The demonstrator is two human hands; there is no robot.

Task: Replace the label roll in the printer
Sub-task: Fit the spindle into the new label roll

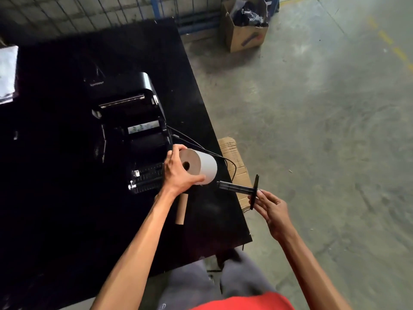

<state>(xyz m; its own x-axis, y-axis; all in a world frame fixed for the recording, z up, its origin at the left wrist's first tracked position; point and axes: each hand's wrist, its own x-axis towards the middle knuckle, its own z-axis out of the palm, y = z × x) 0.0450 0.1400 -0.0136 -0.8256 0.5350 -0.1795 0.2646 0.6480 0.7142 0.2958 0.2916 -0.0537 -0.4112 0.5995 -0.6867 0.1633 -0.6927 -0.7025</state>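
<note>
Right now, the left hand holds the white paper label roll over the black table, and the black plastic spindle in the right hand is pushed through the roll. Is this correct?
One thing is wrong: the black plastic spindle is not through the white paper label roll; the right hand holds it apart, beside the roll. The head view shows this; the rest holds.

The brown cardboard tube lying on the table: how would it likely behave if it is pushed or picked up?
The cardboard tube is round and lies on its side on the flat black table, so a sideways push would probably roll it. It looks bare of labels, so it is likely very light. Being cardboard, it may dent if squeezed hard.
</note>
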